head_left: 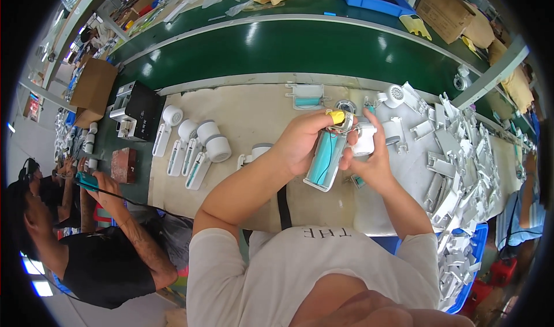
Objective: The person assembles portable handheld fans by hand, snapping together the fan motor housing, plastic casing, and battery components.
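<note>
beige matting (248, 111) lies below; left hand (297, 147) and right hand (374, 166) curl snugly around one white-and-teal device (324, 161).

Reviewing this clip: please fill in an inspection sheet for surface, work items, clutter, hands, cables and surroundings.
Surface: pale mat, partly covered.
Work items: open white casing with teal cylinder inside; white rounded part beside it.
Clutter: heap of white parts at right; more in the blue bin below.
Hands: left hand holds the casing; right hand holds the rounded part.
Cables: black cable near the co-worker at left.
Surroundings: black machine, cardboard box.
</note>
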